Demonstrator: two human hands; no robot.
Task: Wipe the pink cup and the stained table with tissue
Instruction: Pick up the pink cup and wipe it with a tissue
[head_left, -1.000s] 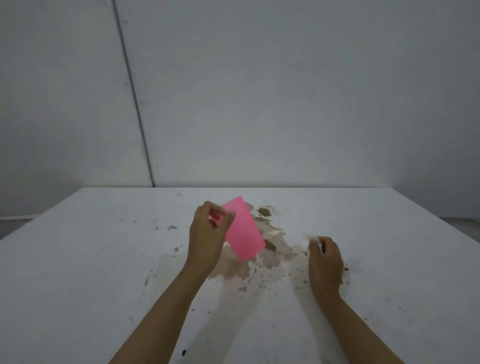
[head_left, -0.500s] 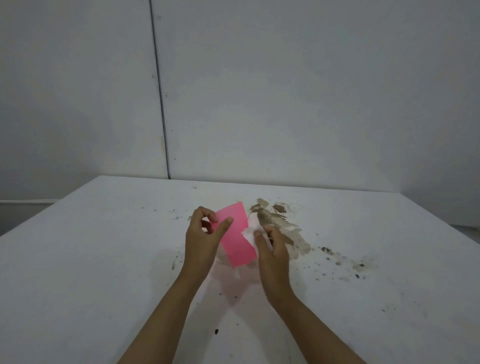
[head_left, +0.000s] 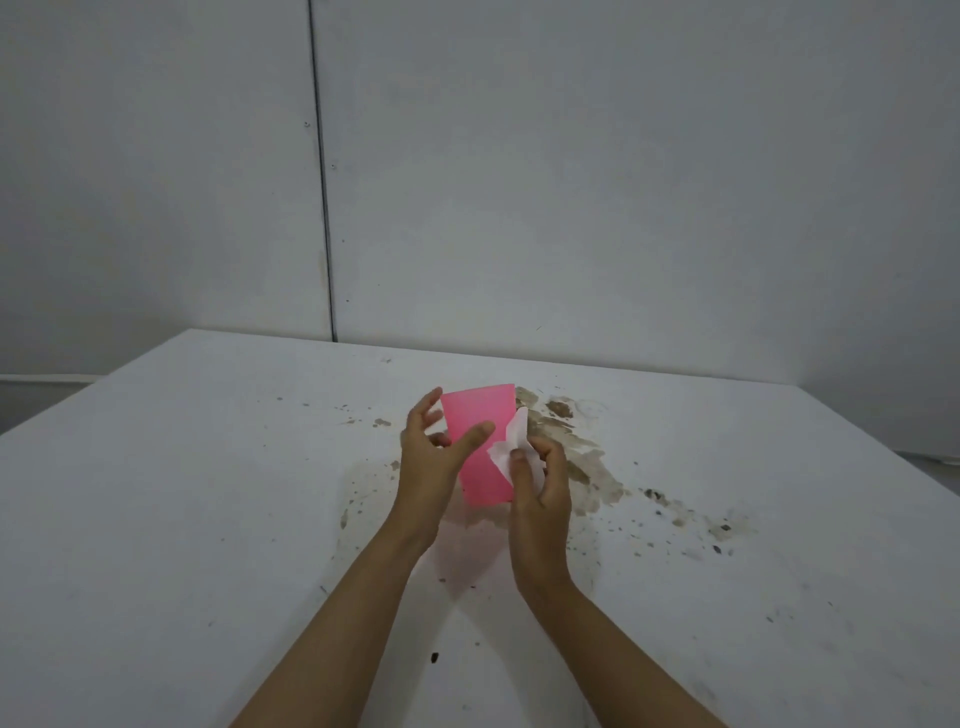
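The white desk (head_left: 208, 493) carries a brown, smeared stain (head_left: 582, 457) with dark specks around it. Above its middle, held off the surface, is the pink cup (head_left: 480, 431): translucent, smooth, roughly upright. The left hand (head_left: 431, 462) grips it, thumb across the front. The right hand (head_left: 540, 488) pinches a crumpled white tissue (head_left: 511, 447) against the cup's right side.

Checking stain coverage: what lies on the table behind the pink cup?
A brown stain spreads on the table behind and right of the pink cup. Anything directly behind the cup itself is covered.
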